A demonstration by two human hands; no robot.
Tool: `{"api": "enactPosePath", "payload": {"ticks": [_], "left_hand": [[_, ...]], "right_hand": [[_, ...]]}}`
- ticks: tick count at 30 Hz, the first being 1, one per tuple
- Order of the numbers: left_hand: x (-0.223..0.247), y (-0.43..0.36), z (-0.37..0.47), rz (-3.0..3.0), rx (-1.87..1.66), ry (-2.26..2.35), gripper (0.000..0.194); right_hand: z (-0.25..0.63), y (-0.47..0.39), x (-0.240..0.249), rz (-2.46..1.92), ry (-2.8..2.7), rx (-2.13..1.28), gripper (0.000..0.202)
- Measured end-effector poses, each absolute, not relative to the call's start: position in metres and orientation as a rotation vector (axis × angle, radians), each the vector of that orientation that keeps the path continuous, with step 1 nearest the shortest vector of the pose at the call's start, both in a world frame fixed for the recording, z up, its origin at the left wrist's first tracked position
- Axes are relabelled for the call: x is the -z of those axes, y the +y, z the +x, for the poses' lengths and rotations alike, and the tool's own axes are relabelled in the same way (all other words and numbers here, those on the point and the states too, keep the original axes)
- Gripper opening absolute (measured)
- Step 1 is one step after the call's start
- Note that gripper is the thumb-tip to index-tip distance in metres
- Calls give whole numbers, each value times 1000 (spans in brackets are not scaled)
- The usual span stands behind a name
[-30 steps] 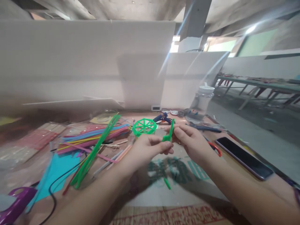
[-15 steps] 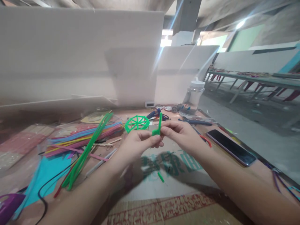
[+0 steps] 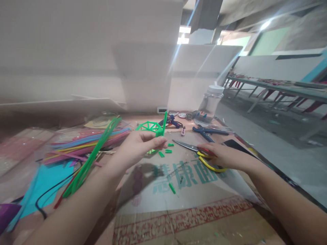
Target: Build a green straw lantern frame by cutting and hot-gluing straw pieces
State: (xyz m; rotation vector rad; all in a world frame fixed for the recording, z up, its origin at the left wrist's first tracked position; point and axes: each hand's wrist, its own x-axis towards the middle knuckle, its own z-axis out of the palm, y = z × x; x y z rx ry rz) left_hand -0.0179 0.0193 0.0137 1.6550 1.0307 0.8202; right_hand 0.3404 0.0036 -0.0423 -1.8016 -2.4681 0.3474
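Observation:
My left hand (image 3: 140, 144) pinches a bent green pipe cleaner (image 3: 165, 123), one end of which sticks straight up above the fingers. My right hand (image 3: 221, 154) is closed on the handles of a pair of scissors (image 3: 187, 145) with yellow and red grips; the blades lie low over the board and point left. Behind the left hand, partly covered by it, is a green wheel-like frame (image 3: 147, 126) with spokes. Several short green pieces (image 3: 168, 151) lie between the hands, and another green piece (image 3: 172, 188) rests nearer to me.
On the left lie long green pipe cleaners (image 3: 94, 153), a coloured bundle (image 3: 84, 146) and a blue sheet (image 3: 48, 187). Blue-handled pliers (image 3: 211, 131), a glue gun (image 3: 172, 120) and a clear bottle (image 3: 208, 105) stand or lie at the back. A phone (image 3: 236, 147) is partly behind my right hand.
My right hand has left the green pipe cleaner, moved right and taken hold of the scissors. My left hand, still holding the piece, has shifted slightly left.

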Motion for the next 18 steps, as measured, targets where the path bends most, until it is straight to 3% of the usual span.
{"api": "enactPosePath", "payload": {"ticks": [3,9,14,18], "left_hand": [[-14,19,-17,1681,-801,1046,36],[-8,24,-15,1707,-703,996,35],[4,27,-7,1638,-655,965,30],[11,27,-1,1637,-609,980,32]], "right_hand": [[333,5,53,-1874,-2471,-316,68],[323,9,39,-1874,-2228,-386,45],[323,-10,15,-1514,-2202,-729,62],[312,-26,14,-1529,-2107,-949,69]]}}
